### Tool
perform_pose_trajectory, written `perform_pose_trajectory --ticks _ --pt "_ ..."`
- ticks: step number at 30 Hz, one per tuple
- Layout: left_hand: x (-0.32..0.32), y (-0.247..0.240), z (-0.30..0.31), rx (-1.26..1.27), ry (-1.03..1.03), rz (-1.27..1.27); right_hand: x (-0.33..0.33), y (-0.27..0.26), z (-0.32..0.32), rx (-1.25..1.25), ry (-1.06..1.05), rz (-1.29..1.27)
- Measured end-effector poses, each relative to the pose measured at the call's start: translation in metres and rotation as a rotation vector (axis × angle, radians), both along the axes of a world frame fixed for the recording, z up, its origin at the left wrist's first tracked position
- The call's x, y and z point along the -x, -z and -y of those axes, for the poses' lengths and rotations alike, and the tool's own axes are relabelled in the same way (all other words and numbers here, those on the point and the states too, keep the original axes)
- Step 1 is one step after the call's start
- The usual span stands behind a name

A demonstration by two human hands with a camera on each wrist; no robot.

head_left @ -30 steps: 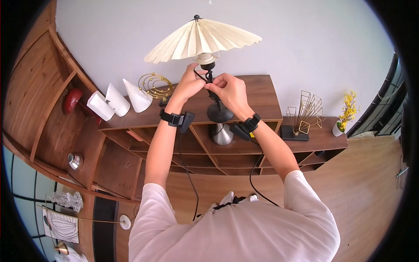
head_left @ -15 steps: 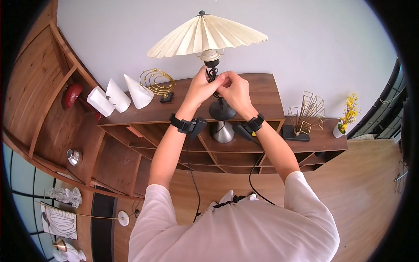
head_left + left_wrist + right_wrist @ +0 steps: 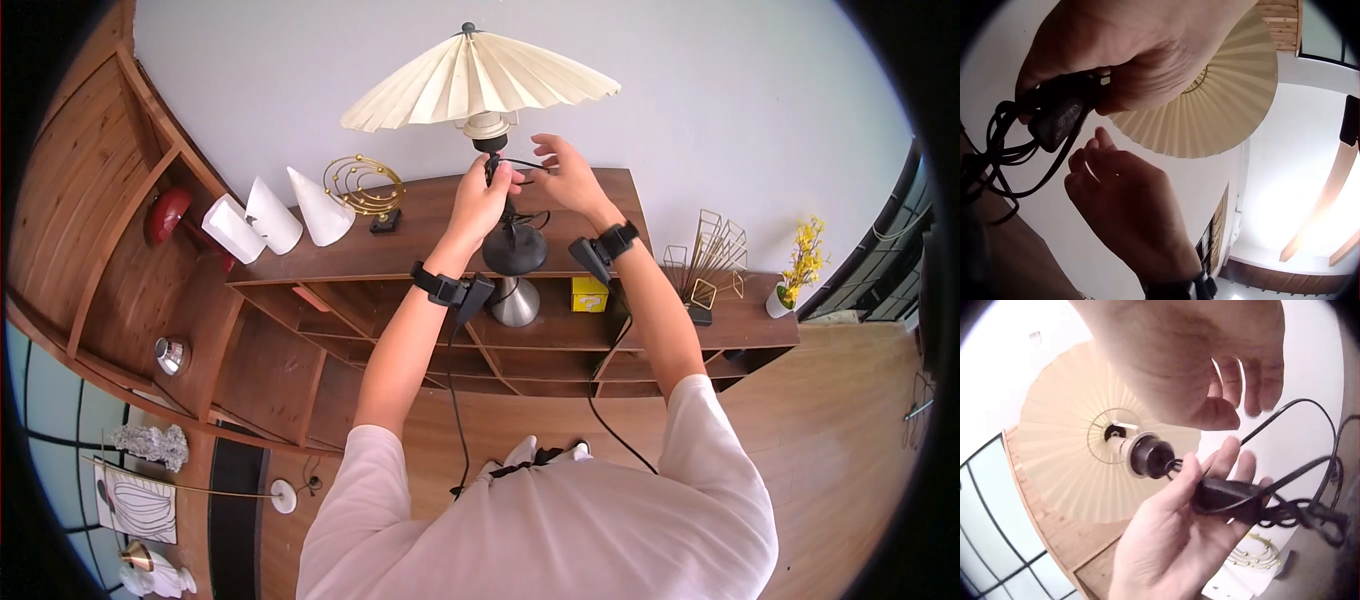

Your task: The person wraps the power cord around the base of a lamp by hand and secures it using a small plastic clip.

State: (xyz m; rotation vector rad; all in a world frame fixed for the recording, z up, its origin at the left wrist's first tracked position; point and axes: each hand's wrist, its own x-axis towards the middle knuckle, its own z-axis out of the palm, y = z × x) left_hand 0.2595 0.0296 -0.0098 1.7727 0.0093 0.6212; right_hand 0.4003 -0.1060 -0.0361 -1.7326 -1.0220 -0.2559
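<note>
left hand (image 3: 487,195) clamped on the switch (image 3: 1229,495), thumb and fingers curled round it. switch sits just under the socket (image 3: 1147,456), below the shade (image 3: 480,80). cord (image 3: 1300,403) loops out of the switch to the right, with more bunched above the base (image 3: 514,250). right hand (image 3: 568,178) is just beside the left, fingers (image 3: 1263,375) apart and relaxed, gripping nothing. tips are near the cord loop, can't tell if they touch. base stands on the shelf (image 3: 600,200).
</note>
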Motion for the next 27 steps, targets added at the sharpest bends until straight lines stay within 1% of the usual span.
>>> perform_pose_trajectory --ticks 2,4,5,7,8,10,11,14,15,19,21,22,24,25,27 --pt "-0.002 0.003 -0.003 0.007 0.041 0.011 -0.011 0.009 -0.012 0.008 0.008 0.04" --pt "-0.002 0.003 -0.003 0.021 0.054 0.01 -0.017 0.01 -0.021 0.145 -0.002 0.274" --pt "-0.002 0.002 -0.003 0.039 0.067 0.008 -0.019 0.01 -0.022 0.141 -0.007 0.278" --pt "-0.003 0.003 -0.006 0.001 0.06 0.007 -0.005 -0.007 -0.014 0.268 0.081 -0.016" --pt "-0.004 0.003 -0.007 -0.033 0.06 0.003 -0.002 -0.012 -0.011 0.27 0.076 -0.011" --pt "-0.002 0.002 -0.003 0.003 0.05 0.015 0.002 -0.02 -0.002 0.231 0.201 0.101" --pt "-0.001 0.0 -0.001 -0.021 0.026 0.018 0.002 -0.025 0.004 0.181 0.188 0.077" --pt "-0.004 0.003 -0.002 -0.061 -0.012 0.012 0.006 -0.052 0.027 0.194 0.154 0.028" --pt "-0.005 0.004 -0.003 -0.079 -0.026 0.005 0.012 -0.06 0.035 0.197 0.191 0.074" --pt "-0.001 -0.001 -0.001 -0.109 -0.03 -0.009 0.047 -0.093 0.07 0.199 0.213 0.081" --pt "0.001 -0.003 0.002 -0.093 -0.03 -0.009 0.069 -0.103 0.086 0.218 0.181 -0.005" --pt "0.001 -0.002 0.002 -0.089 -0.025 -0.01 0.081 -0.105 0.091 0.222 0.185 -0.007" --pt "0.0 -0.001 0.002 -0.087 -0.036 -0.014 0.105 -0.106 0.096 0.121 0.126 -0.073" --pt "0.001 -0.003 0.004 -0.08 -0.045 -0.013 0.112 -0.102 0.096 0.122 0.131 -0.075" --pt "0.0 0.0 0.003 -0.065 -0.025 0.004 0.125 -0.096 0.094 -0.05 -0.051 -0.054"
